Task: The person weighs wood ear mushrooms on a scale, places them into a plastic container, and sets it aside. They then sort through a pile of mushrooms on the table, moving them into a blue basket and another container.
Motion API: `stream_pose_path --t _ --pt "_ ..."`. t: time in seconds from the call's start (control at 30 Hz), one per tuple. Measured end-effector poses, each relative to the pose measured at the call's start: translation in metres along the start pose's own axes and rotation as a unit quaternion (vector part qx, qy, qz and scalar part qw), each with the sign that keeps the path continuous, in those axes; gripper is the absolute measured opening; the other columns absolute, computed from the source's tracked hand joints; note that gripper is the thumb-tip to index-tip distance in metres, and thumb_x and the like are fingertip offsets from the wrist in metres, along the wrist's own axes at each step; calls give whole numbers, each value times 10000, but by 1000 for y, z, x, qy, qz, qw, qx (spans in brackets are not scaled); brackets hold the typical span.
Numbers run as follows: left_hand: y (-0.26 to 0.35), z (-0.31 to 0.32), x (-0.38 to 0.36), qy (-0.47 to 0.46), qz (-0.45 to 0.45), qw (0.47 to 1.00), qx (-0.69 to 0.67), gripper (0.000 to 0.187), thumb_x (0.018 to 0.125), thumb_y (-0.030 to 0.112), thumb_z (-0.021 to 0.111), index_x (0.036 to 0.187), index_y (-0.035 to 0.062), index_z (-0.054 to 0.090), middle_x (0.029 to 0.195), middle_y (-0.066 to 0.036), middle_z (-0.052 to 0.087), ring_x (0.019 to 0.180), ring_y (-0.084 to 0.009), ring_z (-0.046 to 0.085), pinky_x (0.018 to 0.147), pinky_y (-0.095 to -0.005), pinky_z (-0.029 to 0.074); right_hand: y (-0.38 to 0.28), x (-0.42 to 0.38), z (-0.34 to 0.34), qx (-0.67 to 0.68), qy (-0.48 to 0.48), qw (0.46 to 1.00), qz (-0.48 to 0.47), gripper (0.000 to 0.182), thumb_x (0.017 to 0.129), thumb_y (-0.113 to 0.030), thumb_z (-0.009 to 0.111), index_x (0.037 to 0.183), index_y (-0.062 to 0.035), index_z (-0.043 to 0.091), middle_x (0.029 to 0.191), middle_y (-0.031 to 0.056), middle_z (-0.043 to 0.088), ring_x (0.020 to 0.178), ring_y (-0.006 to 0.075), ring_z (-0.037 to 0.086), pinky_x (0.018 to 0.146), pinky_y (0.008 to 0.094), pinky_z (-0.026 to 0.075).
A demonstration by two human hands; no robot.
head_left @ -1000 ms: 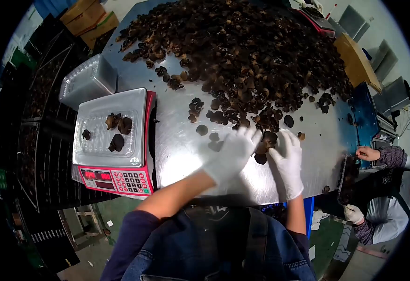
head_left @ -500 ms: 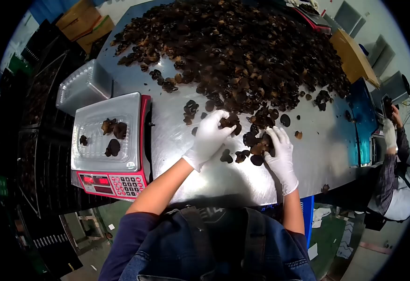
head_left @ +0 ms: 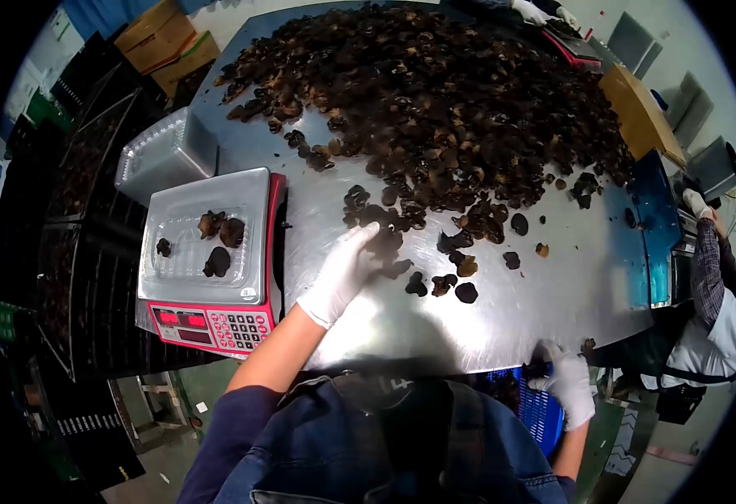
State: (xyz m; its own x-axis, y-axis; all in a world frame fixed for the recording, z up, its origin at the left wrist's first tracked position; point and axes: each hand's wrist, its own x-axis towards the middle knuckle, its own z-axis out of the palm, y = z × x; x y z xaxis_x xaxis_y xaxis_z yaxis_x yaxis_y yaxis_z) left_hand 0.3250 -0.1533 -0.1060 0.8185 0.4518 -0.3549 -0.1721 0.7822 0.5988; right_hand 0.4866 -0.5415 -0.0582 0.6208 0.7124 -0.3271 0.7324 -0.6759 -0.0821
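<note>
Dark brown wood ear mushrooms form a large heap (head_left: pixel 435 101) on the metal table, with several loose pieces nearer me. My left hand (head_left: pixel 343 273), in a white glove, is closed on a wood ear mushroom (head_left: pixel 385 244) just above the tabletop, its fingertips partly hidden. My right hand (head_left: pixel 568 382), also gloved, is at the table's front edge over a blue basket (head_left: pixel 540 420). Its fingers curl round a dark wood ear piece (head_left: pixel 538 368), somewhat blurred. Left of my left hand, a clear plastic tray (head_left: pixel 246 223) holding several mushrooms rests on a red digital scale (head_left: pixel 217 323).
Stacked clear trays (head_left: pixel 166 155) stand behind the scale. Dark racks (head_left: pixel 91 252) line the left side, and cardboard boxes (head_left: pixel 158 38) are at the back left. A co-worker's arm (head_left: pixel 708 252) is at the right; another person's gloved hands (head_left: pixel 536 13) are at the far end.
My right hand has moved from the loose mushrooms down and right to over the basket; fewer pieces lie there. My left hand has shifted slightly left and down. The view has shifted a little.
</note>
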Motion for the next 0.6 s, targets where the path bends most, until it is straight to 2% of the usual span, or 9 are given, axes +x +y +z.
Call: stream_pose_path --t 0.13,0.17,0.2,0.27,0.33,0.37,0.53,0.57,0.6 --pt "-21 -13 9 52 -35 998 -11 315 999 256 544 1174 -1 591 1067 -142 650 967 -265 627 933 -456 516 -24 15 0 46 123 989 60 623 687 -213 837 1244 -60 605 1136 161 651 1036 337 631 870 408 494" --pt "-21 6 0 -11 72 915 397 332 980 256 577 1180 -9 587 1071 -141 642 972 -262 622 932 -437 512 -55 27 -10 211 206 956 -1 611 729 -236 830 1254 -38 587 1126 157 654 1011 353 637 905 424 479" --pt "-23 26 -9 -70 166 659 730 355 962 256 611 1186 -18 584 1076 -140 634 977 -258 616 930 -418 508 -71 41 2 338 228 913 -32 695 762 -245 823 1346 -22 521 1163 154 648 1046 303 632 932 407 480" --pt "-77 30 -19 -154 387 604 679 453 762 129 789 1154 15 592 953 -91 585 888 -200 587 810 -323 489 -103 59 3 651 78 750 -84 822 828 -311 788 1485 -40 374 1351 133 555 1086 213 592 914 350 497" --pt "-100 77 -39 -186 90 871 446 445 777 156 777 1164 18 606 1013 -116 610 919 -197 576 831 -299 475 -103 66 10 803 27 588 -94 711 878 -284 732 1452 -10 414 1406 145 499 1086 209 601 861 321 513" --pt "-95 83 -45 -242 59 844 475 483 817 210 747 1230 12 593 1098 -130 618 1002 -236 585 888 -318 479 -85 61 18 832 -22 553 -40 570 907 -164 644 1408 27 447 1296 153 586 1019 195 630 796 295 521" --pt "-71 14 -20 -60 349 587 728 376 831 198 641 1180 58 626 1134 -151 638 1124 -317 575 931 -438 476 7 -10 15 421 -90 900 -65 413 753 -79 742 1149 17 673 1031 82 705 916 172 655 798 289 495" --pt "-42 21 -7 -46 75 545 834 382 844 181 634 1207 65 602 1199 -167 606 1121 -342 572 931 -456 478 5 -15 8 422 -92 900 -60 413 753 -79 742 1149 17 673 1031 82 705 916 172 655 798 289 495" --pt "-38 2 -11 -10 358 500 789 357 846 179 651 1183 67 615 1166 -150 611 1070 -346 589 894 -436 494 -2 -16 1 291 -35 955 -47 426 737 -83 771 1143 3 677 1048 93 709 953 185 655 841 302 493"
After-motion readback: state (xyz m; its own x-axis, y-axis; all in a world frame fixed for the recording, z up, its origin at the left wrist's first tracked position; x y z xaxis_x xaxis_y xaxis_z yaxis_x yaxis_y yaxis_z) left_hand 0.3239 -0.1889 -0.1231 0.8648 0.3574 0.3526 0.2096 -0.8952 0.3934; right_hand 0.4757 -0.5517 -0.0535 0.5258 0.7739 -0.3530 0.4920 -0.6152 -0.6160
